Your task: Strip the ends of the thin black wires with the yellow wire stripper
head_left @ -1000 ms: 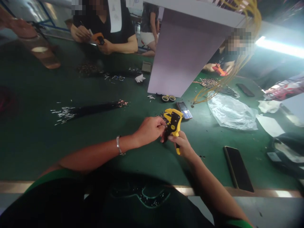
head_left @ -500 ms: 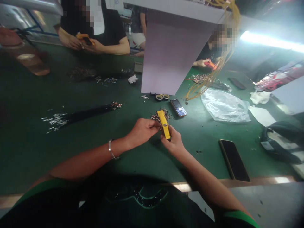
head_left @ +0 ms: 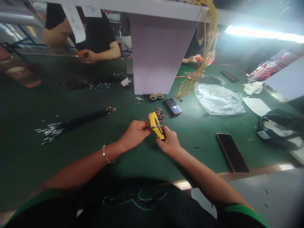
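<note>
My right hand [head_left: 169, 140] is wrapped round a yellow wire stripper [head_left: 156, 125], which is tilted with its head pointing away from me. Close to the left side of the tool's head, my left hand [head_left: 136, 134] is closed in a pinch. What those fingers hold is too small to make out. Just beyond the tool lies a small pile of short dark wire pieces with coppery ends [head_left: 160, 114]. To the left on the green table [head_left: 95, 152] rests a long bundle of black wires [head_left: 82, 121], with whitish tips at one end and bare copper at the other.
A keypad phone [head_left: 173, 106] and two tape rolls [head_left: 156, 97] lie beyond the pile. On the right are a clear plastic bag [head_left: 218, 99], a smartphone [head_left: 232, 153] and a dark cap-like item [head_left: 280, 129]. A pale panel [head_left: 154, 57] stands ahead; co-workers sit across.
The wire stripper has turned in my right hand, so more of its side shows. My left hand stays pinched beside it. The whole view has shifted slightly. A co-worker across has raised one arm.
</note>
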`<act>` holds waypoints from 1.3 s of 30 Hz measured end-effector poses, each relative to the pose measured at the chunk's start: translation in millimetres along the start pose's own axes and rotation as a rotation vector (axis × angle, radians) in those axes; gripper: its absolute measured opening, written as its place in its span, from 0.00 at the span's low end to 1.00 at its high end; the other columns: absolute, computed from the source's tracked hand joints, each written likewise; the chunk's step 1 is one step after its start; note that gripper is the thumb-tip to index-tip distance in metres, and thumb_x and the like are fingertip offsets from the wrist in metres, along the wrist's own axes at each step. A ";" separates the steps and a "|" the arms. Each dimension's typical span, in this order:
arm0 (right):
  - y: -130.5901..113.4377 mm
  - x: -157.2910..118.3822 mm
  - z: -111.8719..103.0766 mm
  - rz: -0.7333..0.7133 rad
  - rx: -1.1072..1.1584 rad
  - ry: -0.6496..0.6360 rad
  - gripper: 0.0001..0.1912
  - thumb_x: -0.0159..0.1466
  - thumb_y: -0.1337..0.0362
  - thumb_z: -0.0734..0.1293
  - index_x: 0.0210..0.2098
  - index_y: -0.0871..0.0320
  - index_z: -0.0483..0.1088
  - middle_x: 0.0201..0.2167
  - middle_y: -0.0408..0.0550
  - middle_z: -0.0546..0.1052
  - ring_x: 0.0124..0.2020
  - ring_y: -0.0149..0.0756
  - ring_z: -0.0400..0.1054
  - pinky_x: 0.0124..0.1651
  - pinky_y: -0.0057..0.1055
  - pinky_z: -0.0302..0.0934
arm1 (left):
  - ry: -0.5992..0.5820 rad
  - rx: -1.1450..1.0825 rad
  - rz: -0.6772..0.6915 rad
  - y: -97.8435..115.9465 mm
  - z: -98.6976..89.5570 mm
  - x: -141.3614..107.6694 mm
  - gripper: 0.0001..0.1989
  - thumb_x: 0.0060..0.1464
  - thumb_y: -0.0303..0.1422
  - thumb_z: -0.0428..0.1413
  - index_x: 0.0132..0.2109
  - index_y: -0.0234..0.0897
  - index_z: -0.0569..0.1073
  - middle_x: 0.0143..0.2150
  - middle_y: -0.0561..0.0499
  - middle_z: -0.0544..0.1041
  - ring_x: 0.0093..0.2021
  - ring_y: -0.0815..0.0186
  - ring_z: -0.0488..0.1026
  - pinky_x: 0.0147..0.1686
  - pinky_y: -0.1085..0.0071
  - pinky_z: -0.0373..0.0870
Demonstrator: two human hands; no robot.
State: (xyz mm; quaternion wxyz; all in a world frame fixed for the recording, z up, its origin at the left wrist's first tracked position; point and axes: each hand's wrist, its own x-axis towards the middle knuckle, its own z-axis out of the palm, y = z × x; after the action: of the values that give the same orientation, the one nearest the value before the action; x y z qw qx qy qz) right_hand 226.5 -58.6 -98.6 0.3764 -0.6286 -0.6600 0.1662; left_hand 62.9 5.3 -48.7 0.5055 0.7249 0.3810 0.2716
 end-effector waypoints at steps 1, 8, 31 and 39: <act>0.0 -0.1 0.2 0.001 -0.006 0.000 0.05 0.50 0.65 0.60 0.28 0.54 0.59 0.21 0.42 0.66 0.21 0.33 0.55 0.26 0.30 0.50 | 0.001 0.003 0.000 1.0 -0.2 -0.2 0.12 0.51 0.23 0.53 0.37 0.36 0.80 0.33 0.53 0.82 0.34 0.68 0.75 0.36 0.74 0.71; 0.1 -0.4 3.3 0.032 -0.015 -0.006 0.06 0.50 0.64 0.60 0.25 0.53 0.55 0.18 0.40 0.63 0.19 0.31 0.52 0.25 0.29 0.47 | 0.005 0.016 -0.001 0.1 -0.9 1.1 0.09 0.50 0.25 0.54 0.33 0.35 0.80 0.29 0.55 0.80 0.30 0.70 0.72 0.30 0.76 0.67; -2.2 3.6 3.8 0.356 0.507 -0.159 0.09 0.54 0.60 0.64 0.25 0.55 0.59 0.11 0.36 0.64 0.11 0.28 0.56 0.15 0.26 0.50 | 0.060 -0.094 -0.158 -11.1 -1.9 12.1 0.06 0.49 0.28 0.55 0.29 0.33 0.76 0.18 0.55 0.71 0.19 0.75 0.60 0.22 0.75 0.58; 1.4 7.2 4.5 0.439 0.725 -0.186 0.13 0.53 0.58 0.67 0.22 0.56 0.59 0.10 0.37 0.65 0.09 0.28 0.57 0.14 0.26 0.50 | 0.106 -0.061 -0.170 -11.2 -5.6 14.2 0.06 0.48 0.27 0.55 0.31 0.33 0.77 0.20 0.54 0.72 0.19 0.75 0.60 0.21 0.75 0.57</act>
State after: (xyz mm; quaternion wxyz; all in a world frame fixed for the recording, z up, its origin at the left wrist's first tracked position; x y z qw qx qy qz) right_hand 224.8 -50.4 -100.4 0.4673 -0.5636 -0.4409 0.5193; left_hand 63.4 22.2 -57.2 0.5277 0.6589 0.4589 0.2772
